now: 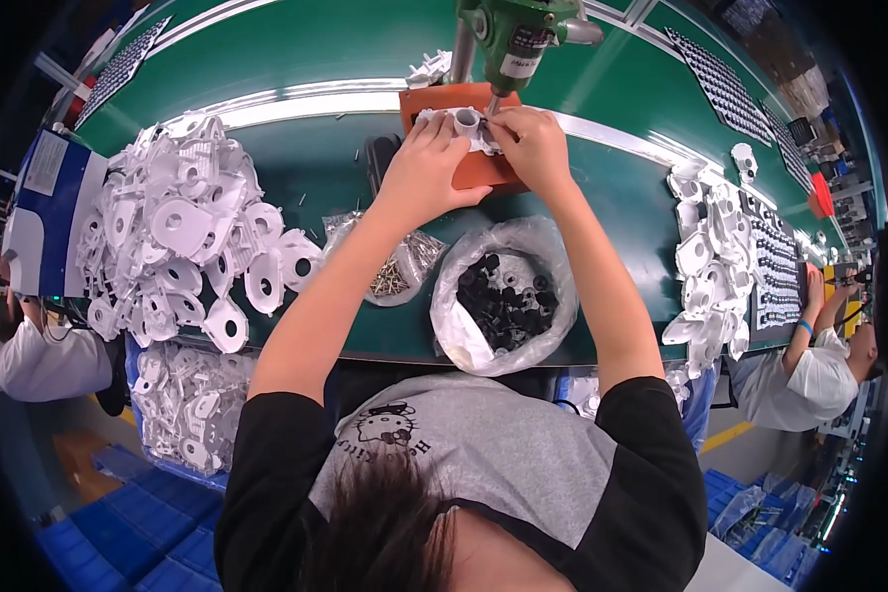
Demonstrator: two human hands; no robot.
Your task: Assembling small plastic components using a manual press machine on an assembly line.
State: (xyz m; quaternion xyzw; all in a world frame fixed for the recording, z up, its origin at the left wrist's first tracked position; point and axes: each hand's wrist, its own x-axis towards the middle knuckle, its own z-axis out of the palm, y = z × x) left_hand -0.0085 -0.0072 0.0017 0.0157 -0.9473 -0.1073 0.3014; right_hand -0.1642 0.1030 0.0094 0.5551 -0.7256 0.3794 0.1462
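Observation:
A white moulded plastic part (467,122) with a round upright collar lies on an orange block (434,100) below a green machine head (520,44). My left hand (426,170) holds the part's left side, fingers bent over it and thumb stretched out toward the block's near edge. At the part's right side, my right hand (533,146) has thumb and fingertips pinched together close under the machine's metal tip (494,103). Whatever the pinch holds is hidden or too small to name.
Left, a big heap of white plastic parts (183,222); more fill a blue-edged bin (192,405) below. Near me stand a bag of screws (393,271) and a lined tub (565,326) of black pieces. White parts (705,257) and a co-worker (809,380) are right.

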